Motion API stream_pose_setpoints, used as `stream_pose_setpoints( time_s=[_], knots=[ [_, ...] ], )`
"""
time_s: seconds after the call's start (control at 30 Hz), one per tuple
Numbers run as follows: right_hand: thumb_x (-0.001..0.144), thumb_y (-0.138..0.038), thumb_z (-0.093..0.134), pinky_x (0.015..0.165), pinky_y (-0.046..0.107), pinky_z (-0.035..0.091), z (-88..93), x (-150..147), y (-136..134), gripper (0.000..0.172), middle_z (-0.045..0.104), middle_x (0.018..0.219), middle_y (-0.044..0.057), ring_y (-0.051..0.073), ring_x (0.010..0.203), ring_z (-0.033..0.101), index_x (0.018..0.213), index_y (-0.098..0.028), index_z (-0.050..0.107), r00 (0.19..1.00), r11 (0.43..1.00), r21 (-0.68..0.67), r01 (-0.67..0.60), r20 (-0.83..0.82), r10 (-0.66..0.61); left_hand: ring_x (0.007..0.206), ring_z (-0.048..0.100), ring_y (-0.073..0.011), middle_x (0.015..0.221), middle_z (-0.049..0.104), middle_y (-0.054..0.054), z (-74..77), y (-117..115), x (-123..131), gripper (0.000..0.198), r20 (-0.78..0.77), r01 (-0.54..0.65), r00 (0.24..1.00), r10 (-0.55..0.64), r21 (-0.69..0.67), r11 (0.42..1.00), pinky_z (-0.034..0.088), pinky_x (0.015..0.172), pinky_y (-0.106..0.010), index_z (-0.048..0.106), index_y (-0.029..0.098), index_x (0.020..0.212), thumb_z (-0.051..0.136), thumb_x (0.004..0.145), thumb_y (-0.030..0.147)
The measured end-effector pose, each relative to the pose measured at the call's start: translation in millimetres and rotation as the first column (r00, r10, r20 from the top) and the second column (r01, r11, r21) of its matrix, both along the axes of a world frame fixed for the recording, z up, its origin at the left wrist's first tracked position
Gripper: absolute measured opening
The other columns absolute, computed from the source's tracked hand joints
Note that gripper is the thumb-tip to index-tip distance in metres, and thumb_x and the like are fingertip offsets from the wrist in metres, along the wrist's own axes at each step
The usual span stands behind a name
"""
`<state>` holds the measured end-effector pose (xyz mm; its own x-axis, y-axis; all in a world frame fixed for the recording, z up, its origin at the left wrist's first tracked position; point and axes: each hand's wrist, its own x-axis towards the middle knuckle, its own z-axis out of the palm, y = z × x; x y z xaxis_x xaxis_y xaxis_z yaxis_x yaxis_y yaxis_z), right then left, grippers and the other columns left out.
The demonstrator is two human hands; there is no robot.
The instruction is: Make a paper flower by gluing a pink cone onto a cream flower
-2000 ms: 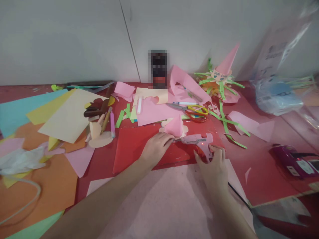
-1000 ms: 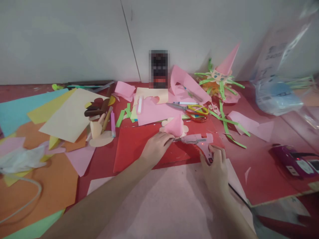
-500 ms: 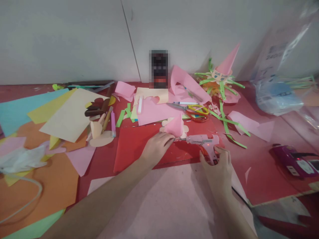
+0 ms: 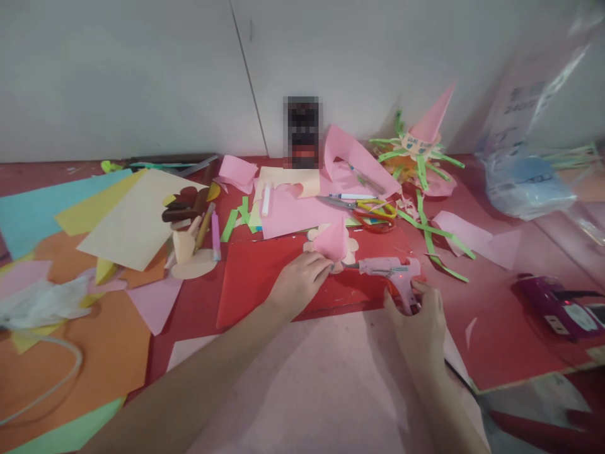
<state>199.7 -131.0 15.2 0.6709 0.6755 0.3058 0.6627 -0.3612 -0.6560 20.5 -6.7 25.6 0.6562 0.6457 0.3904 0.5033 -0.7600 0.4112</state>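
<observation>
My left hand [image 4: 299,280] has its fingers closed at the lower edge of a pink paper cone [image 4: 331,241]. Under the cone lies a cream scalloped paper piece [image 4: 350,247], on a red board [image 4: 255,271]. My right hand [image 4: 420,318] is wrapped round the handle of a pink glue gun [image 4: 387,267], which has a small red light lit. The gun lies on its side in the air or on the board; I cannot tell which. Its nozzle points left, close to my left fingertips and the cone's base.
Scissors [image 4: 363,207] and pink paper [image 4: 293,214] lie behind the board. A finished-looking cone with green strips [image 4: 425,126] stands back right. A purple power socket [image 4: 560,306] sits right. Coloured sheets [image 4: 94,340] cover the left, beside brown paper rolls [image 4: 182,211].
My right hand and the glue gun have shifted slightly right, drawing the nozzle a little away from my left fingers. My left hand stays nearly in place at the cone.
</observation>
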Motion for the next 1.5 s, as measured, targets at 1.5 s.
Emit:
stream_pose_setpoints(
  time_s=[1.5],
  knots=[
    [0.062,-0.046,0.065,0.061,0.026,0.040,7.2,8.4,0.5,0.047,0.052,0.080,0.001,0.012,0.064,0.047,0.097,-0.017,0.051,0.935,0.993,-0.022,0.118,-0.335,-0.118,0.081,0.058,-0.0155,0.096,0.061,-0.004,-0.7,-1.4,-5.7,0.028,-0.264,0.064,0.965,-0.007,0.209,0.976,0.046,0.072,-0.028,0.054,0.019,0.102,0.036,0.085,0.007]
  ],
)
